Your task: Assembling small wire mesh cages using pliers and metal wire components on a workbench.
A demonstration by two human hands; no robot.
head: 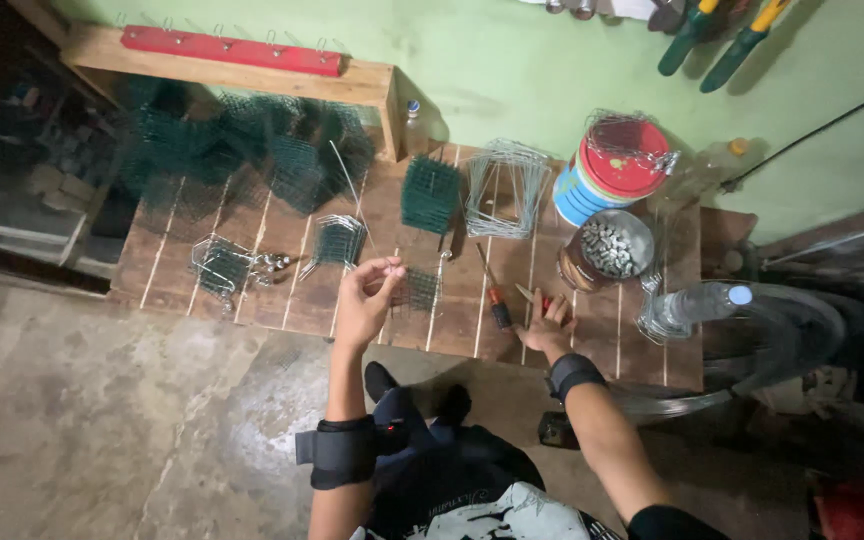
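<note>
Both forearms reach from the near edge onto the slatted wooden bench (282, 300). Left hand (365, 300) pinches a small dark-green wire mesh piece (415, 289) near the front edge, fingers closed on it. Right hand (548, 325) rests on red-handled pliers (540, 300); its grip cannot be told. Toward the back right corner stands a round tin (607, 172), red-lidded with blue and white bands.

One head-worn camera looks steeply down from close above the wooden workbench (282, 300), facing the far green wall (492, 70).
</note>
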